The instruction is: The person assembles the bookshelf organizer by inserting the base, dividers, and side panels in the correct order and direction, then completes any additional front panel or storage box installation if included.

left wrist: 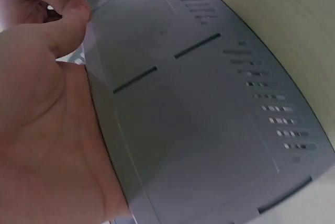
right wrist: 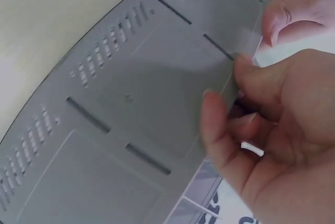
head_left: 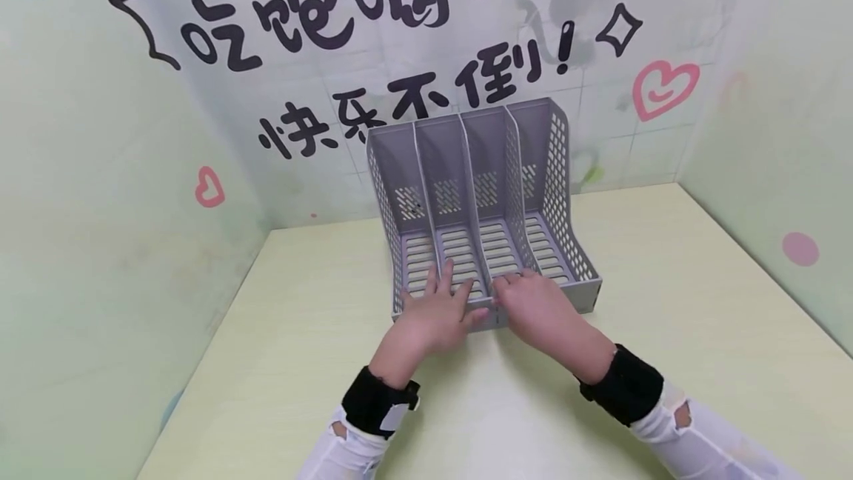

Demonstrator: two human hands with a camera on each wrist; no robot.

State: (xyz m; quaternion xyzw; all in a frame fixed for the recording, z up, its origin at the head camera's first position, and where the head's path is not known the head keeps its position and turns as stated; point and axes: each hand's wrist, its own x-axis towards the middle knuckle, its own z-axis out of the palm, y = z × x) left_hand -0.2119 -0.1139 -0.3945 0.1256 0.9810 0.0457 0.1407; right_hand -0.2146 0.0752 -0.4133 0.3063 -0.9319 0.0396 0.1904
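A grey plastic file rack (head_left: pixel 440 158) with several upright compartments stands on the table. My left hand (head_left: pixel 429 317) rests over its low front edge, fingers spread and fairly straight toward the slotted floor. Its thumb lies along the outside of the front wall. In the left wrist view the palm (left wrist: pixel 47 114) lies at the rim of the front wall (left wrist: pixel 172 130). Just right of centre, my right hand (head_left: pixel 540 310) grips the front edge beside a divider with curled fingers. The right wrist view shows its thumb and fingers (right wrist: pixel 214 122) at the rim of the front wall (right wrist: pixel 141 77).
Behind the rack rises a white printed backdrop (head_left: pixel 286 80) with large black characters. Pale side panels (head_left: pixel 100 243) bound the table (head_left: pixel 293 317) at left and right. Perforated side walls (head_left: pixel 556 176) curve down toward the rack's front. Each wrist wears a black strap (head_left: pixel 623 384).
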